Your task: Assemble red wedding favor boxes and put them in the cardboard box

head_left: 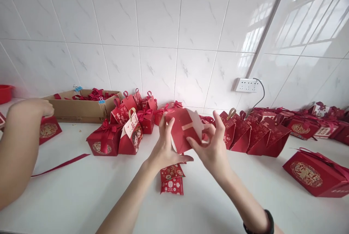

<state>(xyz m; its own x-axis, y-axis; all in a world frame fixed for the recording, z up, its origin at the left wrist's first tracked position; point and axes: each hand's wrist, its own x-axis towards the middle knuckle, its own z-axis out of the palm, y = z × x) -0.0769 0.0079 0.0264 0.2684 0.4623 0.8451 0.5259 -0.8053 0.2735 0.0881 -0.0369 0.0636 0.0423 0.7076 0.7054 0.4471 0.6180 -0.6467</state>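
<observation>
Both my hands hold one red paper gift box (182,128) with a pale handle flap, raised above the white counter (81,194). My left hand (164,150) grips its left side, fingers up along the card. My right hand (213,147) pinches its right side near the flap. Below my hands lie small red packets (171,179) on the counter. At the far left another person's arm and hand (29,108) reach over a flat red box (48,129).
Several folded red gift boxes with ribbons (128,125) stand along the tiled wall, with more at the right (261,132). A larger flat red box (316,174) lies at right. A cardboard carton (81,108) of ribbons, a loose ribbon (61,165), a wall socket (246,85).
</observation>
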